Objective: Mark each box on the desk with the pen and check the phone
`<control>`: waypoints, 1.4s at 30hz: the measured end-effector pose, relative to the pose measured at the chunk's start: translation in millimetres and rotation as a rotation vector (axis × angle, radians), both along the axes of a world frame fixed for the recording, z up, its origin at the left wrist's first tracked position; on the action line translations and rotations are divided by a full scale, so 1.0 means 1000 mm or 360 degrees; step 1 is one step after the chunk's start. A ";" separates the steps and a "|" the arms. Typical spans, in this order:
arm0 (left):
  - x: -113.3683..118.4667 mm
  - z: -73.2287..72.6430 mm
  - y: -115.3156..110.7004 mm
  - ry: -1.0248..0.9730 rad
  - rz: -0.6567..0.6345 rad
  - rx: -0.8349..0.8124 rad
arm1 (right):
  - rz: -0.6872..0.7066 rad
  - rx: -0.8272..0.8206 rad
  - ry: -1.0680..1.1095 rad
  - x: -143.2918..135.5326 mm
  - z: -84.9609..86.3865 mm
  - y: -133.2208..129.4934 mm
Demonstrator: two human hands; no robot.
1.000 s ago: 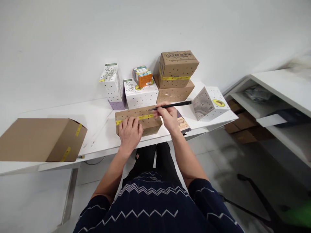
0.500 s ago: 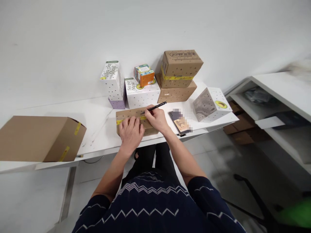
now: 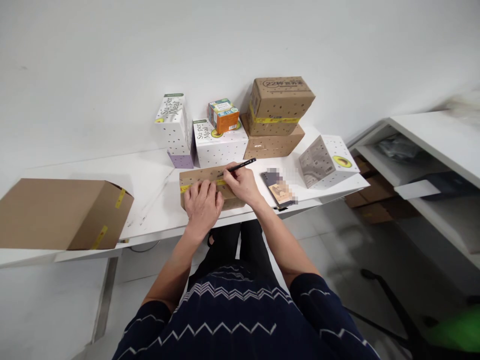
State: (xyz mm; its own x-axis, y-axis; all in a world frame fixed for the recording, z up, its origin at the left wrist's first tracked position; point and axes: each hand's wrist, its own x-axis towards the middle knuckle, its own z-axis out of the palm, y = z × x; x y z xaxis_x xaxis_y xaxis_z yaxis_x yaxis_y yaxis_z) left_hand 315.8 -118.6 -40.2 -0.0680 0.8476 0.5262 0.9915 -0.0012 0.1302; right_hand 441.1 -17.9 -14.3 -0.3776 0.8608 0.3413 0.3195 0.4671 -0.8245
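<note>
A flat brown cardboard box [image 3: 198,176] sealed with yellow tape lies near the front edge of the white table [image 3: 150,180]. My left hand [image 3: 203,202] presses flat on the box's near side. My right hand [image 3: 242,184] grips a black pen [image 3: 240,165], whose tip rests on the yellow tape on top of the box. The pen's back end points up and to the right.
Behind the box stand two white dotted cartons [image 3: 173,127], a small orange box [image 3: 224,115] and two stacked brown boxes [image 3: 277,115]. A tilted white carton [image 3: 325,160] and a dark booklet [image 3: 278,190] lie to the right. A large brown box [image 3: 63,214] sits at left. White shelves [image 3: 431,165] are at right.
My right hand drew leftward along the tape with the pen and tilted it more upright, uncovering the booklet. In the last half second almost nothing moved.
</note>
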 end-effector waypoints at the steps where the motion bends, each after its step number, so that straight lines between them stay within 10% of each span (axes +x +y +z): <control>1: 0.000 0.000 0.000 -0.0013 -0.0002 -0.0005 | 0.0011 -0.0005 -0.0001 0.000 0.000 0.000; 13: 0.000 0.000 0.000 0.0087 0.0021 0.0059 | -0.0551 -0.0183 0.0910 0.041 -0.016 0.007; 21: -0.002 -0.002 0.003 0.0022 0.0011 0.0061 | -0.0415 -0.0560 -0.1131 0.086 -0.076 0.027; 29: -0.002 -0.002 0.003 0.0019 0.0009 0.0052 | -0.0444 -0.0607 -0.1113 0.077 -0.091 0.020; 35: -0.002 -0.002 0.006 0.0002 0.0010 0.0058 | -0.1132 -0.0372 -0.1233 0.123 -0.098 0.027; 42: -0.002 -0.005 0.005 0.0035 0.0025 0.0077 | -0.0996 -0.0432 -0.1293 0.131 -0.111 0.030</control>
State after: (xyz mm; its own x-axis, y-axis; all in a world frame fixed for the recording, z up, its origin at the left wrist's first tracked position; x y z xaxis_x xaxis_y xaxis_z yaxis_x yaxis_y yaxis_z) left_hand 313.6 -114.1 -45.4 -0.0695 0.8199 0.5683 0.9940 0.0089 0.1087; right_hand 571.9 12.1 -125.6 0.1305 0.9903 -0.0473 0.9414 -0.1387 -0.3075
